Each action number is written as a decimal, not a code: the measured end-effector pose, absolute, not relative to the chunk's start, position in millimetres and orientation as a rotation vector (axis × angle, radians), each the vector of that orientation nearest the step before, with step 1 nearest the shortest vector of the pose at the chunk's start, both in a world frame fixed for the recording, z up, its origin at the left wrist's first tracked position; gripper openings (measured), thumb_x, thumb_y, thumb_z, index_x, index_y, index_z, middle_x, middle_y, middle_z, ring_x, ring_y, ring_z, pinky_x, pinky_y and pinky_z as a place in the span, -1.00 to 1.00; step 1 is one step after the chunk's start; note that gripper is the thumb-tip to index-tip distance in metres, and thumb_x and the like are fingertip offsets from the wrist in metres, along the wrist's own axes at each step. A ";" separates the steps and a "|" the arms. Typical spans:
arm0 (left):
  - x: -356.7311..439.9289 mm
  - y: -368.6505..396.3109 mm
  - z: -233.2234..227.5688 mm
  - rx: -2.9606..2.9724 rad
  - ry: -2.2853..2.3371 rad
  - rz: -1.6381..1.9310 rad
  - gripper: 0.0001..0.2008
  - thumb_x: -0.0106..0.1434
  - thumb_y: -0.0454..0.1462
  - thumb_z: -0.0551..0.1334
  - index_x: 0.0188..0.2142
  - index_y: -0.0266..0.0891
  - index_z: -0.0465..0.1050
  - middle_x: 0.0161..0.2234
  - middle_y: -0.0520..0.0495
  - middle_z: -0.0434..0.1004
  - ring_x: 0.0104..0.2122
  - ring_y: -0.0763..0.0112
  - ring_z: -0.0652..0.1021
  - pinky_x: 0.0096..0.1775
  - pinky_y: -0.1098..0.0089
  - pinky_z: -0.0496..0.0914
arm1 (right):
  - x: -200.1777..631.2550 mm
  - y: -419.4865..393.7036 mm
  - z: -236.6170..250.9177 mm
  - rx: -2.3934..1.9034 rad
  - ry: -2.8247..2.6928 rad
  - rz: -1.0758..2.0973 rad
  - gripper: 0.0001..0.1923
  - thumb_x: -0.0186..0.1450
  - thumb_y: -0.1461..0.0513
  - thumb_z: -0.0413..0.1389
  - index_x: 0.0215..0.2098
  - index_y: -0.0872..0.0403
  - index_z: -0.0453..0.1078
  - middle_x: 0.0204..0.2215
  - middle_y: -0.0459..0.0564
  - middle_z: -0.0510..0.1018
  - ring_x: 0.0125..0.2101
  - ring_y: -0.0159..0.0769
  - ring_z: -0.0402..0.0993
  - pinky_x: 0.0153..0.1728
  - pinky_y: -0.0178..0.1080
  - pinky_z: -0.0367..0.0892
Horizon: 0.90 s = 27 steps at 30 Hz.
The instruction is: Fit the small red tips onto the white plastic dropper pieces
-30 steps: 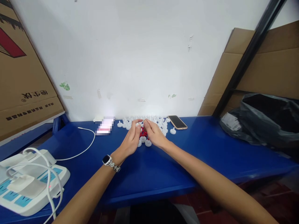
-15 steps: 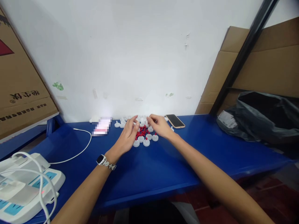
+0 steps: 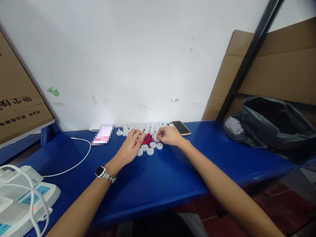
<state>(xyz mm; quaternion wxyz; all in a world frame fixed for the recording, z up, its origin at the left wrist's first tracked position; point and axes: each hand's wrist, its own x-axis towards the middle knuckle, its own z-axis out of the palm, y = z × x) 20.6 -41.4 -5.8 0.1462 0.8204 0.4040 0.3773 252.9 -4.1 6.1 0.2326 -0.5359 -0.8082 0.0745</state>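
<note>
On the blue table, several white round caps with thin spouts (image 3: 150, 151) stand around a loose pile of small red tips (image 3: 147, 140). Some of the nearer caps have a red tip on the spout. My right hand (image 3: 169, 135) is closed in a pinch at the right of the pile, with a bit of red at its fingertips, over a white cap (image 3: 156, 138). My left hand (image 3: 130, 144) lies at the left of the pile, fingers curled and thumb toward the red tips; what is under its fingers is hidden.
Behind my hands, many more white caps (image 3: 148, 126) crowd against the wall. A phone (image 3: 181, 127) lies to their right, a blurred-out lit item (image 3: 102, 135) to their left. White cable (image 3: 82, 161) and power strip (image 3: 50, 196) are at left, a dark plastic bag (image 3: 271, 121) at right.
My right hand has come down and nearer, from the caps at the back to one by the red pile. My left hand has lowered, its fingers now curled. The view has shifted slightly.
</note>
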 end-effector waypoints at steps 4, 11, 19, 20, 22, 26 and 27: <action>21.9 -38.5 -4.4 2.377 1.180 1.092 -0.61 0.47 -0.03 -0.09 -0.14 -0.17 0.40 -0.09 -0.09 0.36 -0.01 0.28 0.41 0.12 0.20 0.27 | 250.1 -4.3 11.1 -1.523 -2.275 0.130 -0.85 0.15 0.19 0.15 -0.38 0.04 0.56 -0.48 -0.10 0.57 -0.47 -0.37 0.39 -0.39 -0.30 0.11; 32.1 -20.1 8.0 2.509 1.238 1.027 -0.57 0.46 -0.03 -0.09 -0.16 -0.21 0.44 -0.15 -0.12 0.36 -0.07 0.23 0.41 0.08 0.12 0.28 | 251.4 -4.9 14.7 -1.566 -2.362 0.151 -0.85 0.16 0.16 0.16 -0.41 0.02 0.55 -0.48 -0.11 0.57 -0.43 -0.33 0.42 -0.32 -0.28 0.12; 35.0 -9.7 2.0 2.516 1.234 1.112 -0.61 0.46 -0.10 -0.09 -0.14 -0.20 0.46 -0.15 -0.12 0.38 -0.07 0.21 0.42 0.06 0.12 0.31 | 239.1 18.2 13.2 -1.696 -2.200 0.045 -0.63 0.25 -0.07 0.11 -0.26 0.04 0.48 -0.36 0.00 0.62 -0.27 -0.19 0.49 -0.09 -0.17 0.18; 32.9 -11.9 0.5 2.526 1.241 1.111 -0.63 0.45 -0.10 -0.06 -0.14 -0.20 0.45 -0.15 -0.12 0.39 -0.07 0.20 0.42 0.05 0.12 0.31 | 237.0 22.8 12.7 -1.702 -2.234 0.029 -0.66 0.24 -0.05 0.13 -0.29 0.04 0.49 -0.36 0.01 0.62 -0.25 -0.17 0.49 -0.05 -0.13 0.16; 28.2 -17.1 -1.2 2.542 1.253 1.095 -0.67 0.43 -0.08 0.00 -0.13 -0.19 0.44 -0.13 -0.12 0.40 -0.05 0.18 0.42 0.05 0.11 0.31 | 233.5 30.1 11.8 -1.698 -2.303 0.034 -0.73 0.24 0.02 0.14 -0.38 0.05 0.49 -0.39 0.02 0.61 -0.23 -0.15 0.49 0.01 -0.07 0.12; 22.7 -23.9 -2.5 2.551 1.251 1.083 -0.72 0.36 -0.06 0.12 -0.08 -0.15 0.43 -0.11 -0.10 0.41 -0.03 0.17 0.43 0.03 0.12 0.33 | 228.8 29.9 12.3 -1.573 -2.201 0.074 -0.78 0.26 0.12 0.12 -0.44 0.08 0.48 -0.45 -0.01 0.60 -0.33 -0.24 0.47 -0.05 -0.11 0.17; 22.7 -24.4 -3.0 2.550 1.252 1.095 -0.71 0.35 -0.06 0.14 -0.06 -0.14 0.42 -0.09 -0.10 0.42 -0.02 0.16 0.43 0.03 0.12 0.33 | 226.9 26.7 12.8 -1.507 -2.130 0.125 -0.78 0.27 0.12 0.11 -0.43 0.08 0.48 -0.46 -0.02 0.59 -0.37 -0.27 0.46 -0.11 -0.16 0.21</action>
